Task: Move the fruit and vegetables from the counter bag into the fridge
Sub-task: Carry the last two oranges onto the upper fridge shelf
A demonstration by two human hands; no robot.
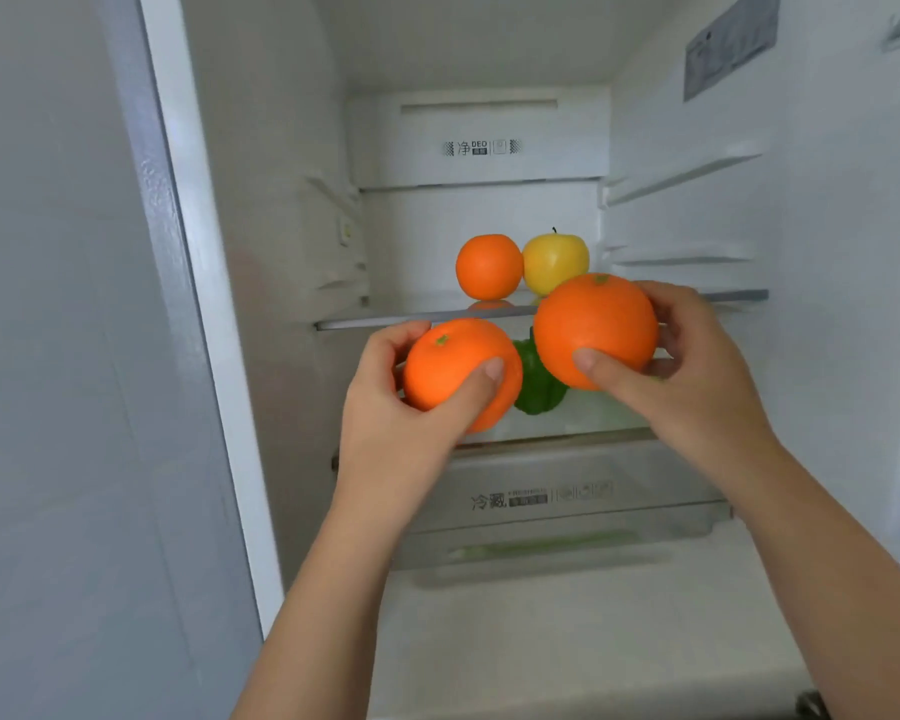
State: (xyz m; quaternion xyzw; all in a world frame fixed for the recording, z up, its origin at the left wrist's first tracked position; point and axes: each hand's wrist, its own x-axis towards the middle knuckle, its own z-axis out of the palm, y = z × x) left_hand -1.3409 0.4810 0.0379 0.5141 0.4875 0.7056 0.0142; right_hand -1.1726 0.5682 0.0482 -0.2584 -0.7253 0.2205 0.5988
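**2 oranges at the fridge, 3 pieces already shelved**

Both hands reach into the open fridge at the centre of the frame, each with 1 orange. The left hand, centre left, grips the left orange. Its thumb lies across the front and its fingers curl round the far side. The right hand, centre right, grips the right orange the same way, thumb low on the front and fingers wrapped behind.

Neither fruit touches a shelf. Both hang in front of the gap between the top shelf and the lower shelf. The right orange is a little higher, level with the top shelf's front edge.

Done so far, judging by what lies inside:
- A back orange and a yellow apple stand side by side at the rear of the top shelf, touching or nearly so.
- A green pepper sits on the lower shelf, partly hidden between the 2 held oranges.

That makes 3 pieces stored and 2 on the way in. Something long and green shows dimly through the drawer in the lower centre; I cannot tell what it is.

Left to do: set these 2 down and let go. The bag is out of view, so how much remains in it cannot be told.
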